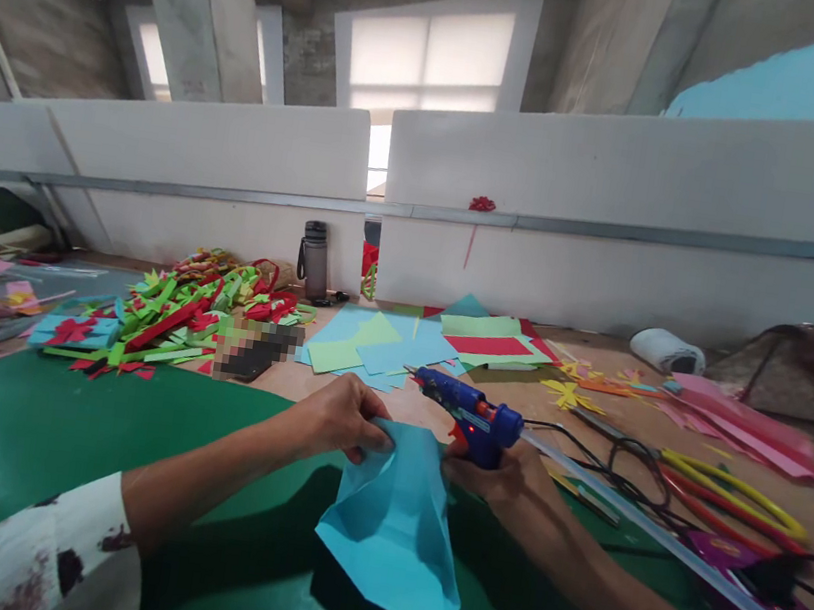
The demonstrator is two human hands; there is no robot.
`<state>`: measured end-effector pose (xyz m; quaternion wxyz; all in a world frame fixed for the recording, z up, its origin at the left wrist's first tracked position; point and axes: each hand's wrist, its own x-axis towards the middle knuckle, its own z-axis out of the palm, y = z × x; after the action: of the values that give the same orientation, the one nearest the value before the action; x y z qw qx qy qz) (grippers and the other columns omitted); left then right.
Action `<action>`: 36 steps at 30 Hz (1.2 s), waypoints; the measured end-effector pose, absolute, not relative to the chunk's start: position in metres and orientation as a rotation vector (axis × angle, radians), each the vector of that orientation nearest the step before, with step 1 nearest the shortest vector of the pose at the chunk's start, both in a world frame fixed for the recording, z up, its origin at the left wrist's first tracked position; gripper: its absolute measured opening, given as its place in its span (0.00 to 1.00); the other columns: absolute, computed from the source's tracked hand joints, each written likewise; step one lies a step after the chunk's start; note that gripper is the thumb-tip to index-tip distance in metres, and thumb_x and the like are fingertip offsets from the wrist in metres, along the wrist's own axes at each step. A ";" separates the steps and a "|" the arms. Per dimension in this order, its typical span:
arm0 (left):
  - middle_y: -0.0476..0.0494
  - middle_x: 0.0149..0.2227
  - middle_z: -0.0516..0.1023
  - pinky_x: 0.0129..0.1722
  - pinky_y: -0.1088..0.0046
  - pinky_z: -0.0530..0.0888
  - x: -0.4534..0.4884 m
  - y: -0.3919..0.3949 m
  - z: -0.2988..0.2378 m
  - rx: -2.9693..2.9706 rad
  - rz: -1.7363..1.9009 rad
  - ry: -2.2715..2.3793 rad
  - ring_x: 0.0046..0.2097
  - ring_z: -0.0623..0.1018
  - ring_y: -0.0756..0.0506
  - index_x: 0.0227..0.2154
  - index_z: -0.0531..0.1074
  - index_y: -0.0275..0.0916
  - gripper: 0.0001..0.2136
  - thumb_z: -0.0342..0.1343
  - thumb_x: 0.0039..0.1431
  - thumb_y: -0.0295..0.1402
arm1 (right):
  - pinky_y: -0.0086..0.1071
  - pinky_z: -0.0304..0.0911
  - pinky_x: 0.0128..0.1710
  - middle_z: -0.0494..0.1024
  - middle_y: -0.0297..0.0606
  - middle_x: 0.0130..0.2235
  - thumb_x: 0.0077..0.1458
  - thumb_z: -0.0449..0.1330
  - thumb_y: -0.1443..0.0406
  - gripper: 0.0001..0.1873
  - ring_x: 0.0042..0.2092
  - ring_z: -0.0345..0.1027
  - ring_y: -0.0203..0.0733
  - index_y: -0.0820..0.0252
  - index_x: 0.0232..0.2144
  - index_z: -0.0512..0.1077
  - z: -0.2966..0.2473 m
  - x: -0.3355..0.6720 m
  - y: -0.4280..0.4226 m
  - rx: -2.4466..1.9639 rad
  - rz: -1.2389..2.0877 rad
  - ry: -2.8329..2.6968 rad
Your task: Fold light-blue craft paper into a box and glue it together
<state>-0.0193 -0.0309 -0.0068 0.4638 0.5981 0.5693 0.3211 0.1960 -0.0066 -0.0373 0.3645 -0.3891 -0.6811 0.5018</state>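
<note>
My left hand (pixel 343 419) pinches the top left corner of a folded sheet of blue paper (pixel 397 526), which hangs down over the green mat (pixel 201 478). In my right hand (pixel 496 474) is a blue hot glue gun (pixel 472 410), its nozzle pointing left above the top edge of the paper. A small red light glows on the gun's body, and a long clear glue stick (pixel 622 502) trails out of its back to the lower right. My right fingers are partly hidden behind the gun and sit close to the paper's right edge.
Green and red paper strips (pixel 186 309) are heaped at the left, near a grey bottle (pixel 313 262). Coloured sheets (pixel 372 341) lie at the back. Yellow-and-red-handled scissors (pixel 729 492), a black cable (pixel 626 467) and a purple tool (pixel 740 574) lie to the right.
</note>
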 end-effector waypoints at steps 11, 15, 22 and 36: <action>0.48 0.20 0.74 0.18 0.80 0.69 -0.019 -0.031 -0.009 1.455 0.799 1.359 0.19 0.70 0.53 0.26 0.78 0.32 0.07 0.60 0.41 0.29 | 0.31 0.56 0.29 0.69 0.32 0.25 0.45 0.62 0.61 0.08 0.28 0.61 0.39 0.57 0.25 0.67 -0.033 0.195 -0.009 -0.968 1.476 -1.738; 0.49 0.18 0.72 0.17 0.81 0.68 -0.019 -0.029 -0.010 1.472 0.804 1.391 0.18 0.69 0.53 0.23 0.77 0.32 0.05 0.58 0.41 0.26 | 0.32 0.56 0.30 0.70 0.33 0.26 0.44 0.62 0.61 0.08 0.29 0.61 0.40 0.57 0.25 0.68 -0.033 0.195 -0.009 -0.969 1.486 -1.737; 0.49 0.18 0.73 0.16 0.79 0.69 -0.020 -0.027 -0.014 1.554 0.785 1.418 0.17 0.70 0.52 0.23 0.76 0.32 0.05 0.55 0.41 0.24 | 0.32 0.56 0.28 0.68 0.33 0.24 0.42 0.62 0.60 0.07 0.27 0.59 0.40 0.56 0.23 0.68 -0.029 0.192 -0.013 -1.040 1.409 -1.786; 0.54 0.18 0.70 0.21 0.76 0.70 -0.018 -0.026 -0.011 1.376 0.846 1.339 0.18 0.71 0.52 0.46 0.68 0.30 0.23 0.60 0.41 0.23 | 0.33 0.55 0.27 0.68 0.34 0.24 0.43 0.61 0.59 0.08 0.27 0.60 0.40 0.57 0.24 0.69 -0.034 0.194 -0.009 -1.054 1.408 -1.794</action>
<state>-0.0179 -0.0260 -0.0115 0.4984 0.5687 0.5533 0.3494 0.1943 -0.0092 -0.0336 0.3095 -0.3991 -0.6789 0.5329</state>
